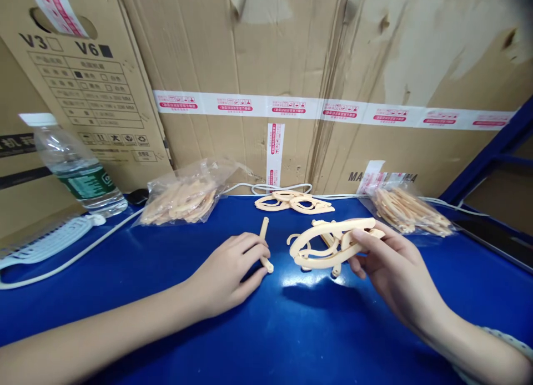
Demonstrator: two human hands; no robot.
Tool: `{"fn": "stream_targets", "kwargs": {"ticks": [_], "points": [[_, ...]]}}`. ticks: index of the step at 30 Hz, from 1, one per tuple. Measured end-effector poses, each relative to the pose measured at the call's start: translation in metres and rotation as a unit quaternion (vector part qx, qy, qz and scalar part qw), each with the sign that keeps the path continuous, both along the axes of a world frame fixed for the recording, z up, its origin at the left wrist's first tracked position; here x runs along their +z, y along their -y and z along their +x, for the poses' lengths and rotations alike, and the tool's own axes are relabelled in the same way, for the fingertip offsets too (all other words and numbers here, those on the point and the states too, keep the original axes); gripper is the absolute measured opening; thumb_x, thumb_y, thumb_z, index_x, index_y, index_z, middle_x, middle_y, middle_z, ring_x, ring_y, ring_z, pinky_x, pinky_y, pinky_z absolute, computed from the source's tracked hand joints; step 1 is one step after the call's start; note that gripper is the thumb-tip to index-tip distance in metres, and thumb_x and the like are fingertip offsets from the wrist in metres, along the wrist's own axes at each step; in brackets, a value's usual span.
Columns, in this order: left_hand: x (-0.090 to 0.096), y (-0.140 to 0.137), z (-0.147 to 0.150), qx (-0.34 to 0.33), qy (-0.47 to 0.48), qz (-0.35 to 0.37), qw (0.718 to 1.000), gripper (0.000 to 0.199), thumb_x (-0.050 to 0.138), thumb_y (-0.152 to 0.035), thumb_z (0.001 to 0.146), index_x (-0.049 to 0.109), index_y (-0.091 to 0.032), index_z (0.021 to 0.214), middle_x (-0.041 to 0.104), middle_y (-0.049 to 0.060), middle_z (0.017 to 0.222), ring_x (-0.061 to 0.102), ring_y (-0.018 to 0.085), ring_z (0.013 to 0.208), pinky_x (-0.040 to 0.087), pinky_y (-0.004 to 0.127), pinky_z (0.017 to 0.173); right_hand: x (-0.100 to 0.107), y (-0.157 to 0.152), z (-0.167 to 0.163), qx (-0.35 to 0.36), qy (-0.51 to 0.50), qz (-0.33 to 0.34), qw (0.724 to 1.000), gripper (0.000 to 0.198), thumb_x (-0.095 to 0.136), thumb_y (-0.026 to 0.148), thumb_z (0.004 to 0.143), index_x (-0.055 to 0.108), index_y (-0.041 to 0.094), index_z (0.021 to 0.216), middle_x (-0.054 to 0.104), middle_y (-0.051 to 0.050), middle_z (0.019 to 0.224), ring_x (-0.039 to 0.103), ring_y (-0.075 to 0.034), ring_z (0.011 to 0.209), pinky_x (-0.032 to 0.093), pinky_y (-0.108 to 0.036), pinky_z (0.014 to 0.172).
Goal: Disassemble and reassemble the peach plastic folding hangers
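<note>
My right hand (393, 266) pinches a beige folding hanger (316, 259) by its right end and holds it above the blue table. The hanger has curved, leaf-shaped arms, folded together. Behind and below it lie more beige pieces (335, 270), partly covered by it, so their full shape is hidden. My left hand (237, 268) is closed around the middle of a slim beige bar (265, 229), whose two ends show beyond the fingers. Farther back on the table rest several beige hanger parts (310, 206), folded and overlapping.
A clear bag of beige curved parts (183, 199) lies at the back left, and a bag of beige bars (410, 210) at the back right. A water bottle (83, 163), a pale blue brush-like object (50, 242) and a white cable (83, 258) are leftward. Cardboard (233, 57) stands behind.
</note>
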State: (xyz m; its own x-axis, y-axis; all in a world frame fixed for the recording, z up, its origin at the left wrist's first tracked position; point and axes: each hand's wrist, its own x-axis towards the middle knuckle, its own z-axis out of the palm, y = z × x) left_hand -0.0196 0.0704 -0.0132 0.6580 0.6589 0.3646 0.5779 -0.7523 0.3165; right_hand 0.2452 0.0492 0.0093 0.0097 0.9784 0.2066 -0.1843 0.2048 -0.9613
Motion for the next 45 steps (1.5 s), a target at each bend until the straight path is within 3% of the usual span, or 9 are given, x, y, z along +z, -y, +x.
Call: {"fn": "stream_targets", "kwargs": {"ticks": [4,7,13,24,29,36,39,43,45], "points": [[0.007,0.012,0.006,0.059,0.15,-0.035,0.986,0.027,0.05,-0.019,0.092,0.051,-0.021,0.119,0.06,0.009,0.116,0.057,0.022,0.107,0.047,0.043,0.094,-0.008,0.006,-0.005,0.097,0.079,-0.03,0.992,0.025,0.064,0.04,0.089,0.06,0.016,0.086,0.057,0.0,0.067,0.049,-0.008,0.049,0.041,-0.017,0.043],[0.011,0.028,0.016,0.048,0.218,-0.169,0.96,0.034,0.058,-0.027,0.089,0.051,-0.024,0.122,0.063,0.005,0.11,0.062,0.018,0.091,0.054,0.03,0.076,-0.015,0.014,-0.014,0.174,0.124,-0.056,0.975,0.033,0.061,0.046,0.091,0.057,0.015,0.079,0.051,0.003,0.055,0.044,-0.006,0.042,0.037,-0.015,0.04],[0.013,0.041,0.029,0.038,0.174,-0.388,0.904,0.017,0.058,-0.032,0.09,0.065,-0.017,0.086,0.066,0.0,0.076,0.059,0.013,0.066,0.046,0.021,0.056,-0.011,0.018,-0.021,0.219,0.119,-0.096,0.964,0.036,0.071,0.048,0.082,0.062,0.014,0.081,0.056,0.002,0.052,0.051,-0.008,0.042,0.047,-0.018,0.041],[0.009,0.021,0.018,0.096,0.392,-0.304,0.863,0.018,0.047,-0.034,0.098,0.052,-0.019,0.091,0.06,0.0,0.083,0.059,0.013,0.073,0.051,0.023,0.063,-0.003,-0.005,0.0,0.081,0.095,-0.083,0.989,0.031,0.079,0.043,0.075,0.067,0.014,0.079,0.063,-0.002,0.064,0.059,-0.011,0.058,0.048,-0.016,0.049],[0.012,0.022,0.015,0.091,0.354,-0.303,0.88,0.026,0.046,-0.037,0.098,0.052,-0.018,0.08,0.055,-0.001,0.079,0.055,0.012,0.071,0.048,0.023,0.068,-0.006,-0.005,0.001,0.048,0.015,-0.088,0.995,0.031,0.077,0.042,0.079,0.059,0.017,0.081,0.053,0.003,0.066,0.046,-0.005,0.052,0.038,-0.012,0.042],[0.02,0.031,0.016,-0.008,0.247,-0.372,0.895,0.028,0.045,-0.046,0.096,0.054,-0.02,0.089,0.055,0.002,0.104,0.052,0.017,0.091,0.042,0.027,0.078,-0.012,0.003,-0.009,0.125,0.002,-0.072,0.99,0.027,0.078,0.03,0.079,0.057,0.02,0.091,0.063,0.0,0.081,0.065,-0.012,0.071,0.056,-0.019,0.057],[0.019,0.03,0.017,-0.058,0.244,-0.476,0.843,0.028,0.049,-0.046,0.094,0.054,-0.019,0.088,0.058,0.007,0.116,0.057,0.02,0.099,0.044,0.031,0.085,-0.017,0.005,-0.014,0.139,0.025,-0.061,0.988,0.026,0.075,0.03,0.082,0.06,0.02,0.1,0.065,0.0,0.085,0.066,-0.011,0.071,0.058,-0.019,0.06],[0.011,0.024,0.02,-0.087,0.297,-0.601,0.737,0.041,0.055,-0.057,0.087,0.051,-0.017,0.082,0.064,0.007,0.09,0.066,0.019,0.071,0.05,0.029,0.064,-0.019,0.006,-0.018,0.152,0.05,-0.053,0.986,0.018,0.077,0.028,0.079,0.065,0.017,0.086,0.066,-0.002,0.084,0.068,-0.013,0.071,0.059,-0.019,0.061],[0.009,0.022,0.022,-0.069,0.311,-0.612,0.724,0.043,0.059,-0.059,0.083,0.05,-0.017,0.08,0.063,0.004,0.079,0.066,0.018,0.063,0.049,0.025,0.055,-0.019,0.007,-0.02,0.158,0.069,-0.03,0.985,0.014,0.077,0.026,0.079,0.067,0.017,0.081,0.065,-0.001,0.082,0.067,-0.012,0.067,0.058,-0.02,0.06]]}}
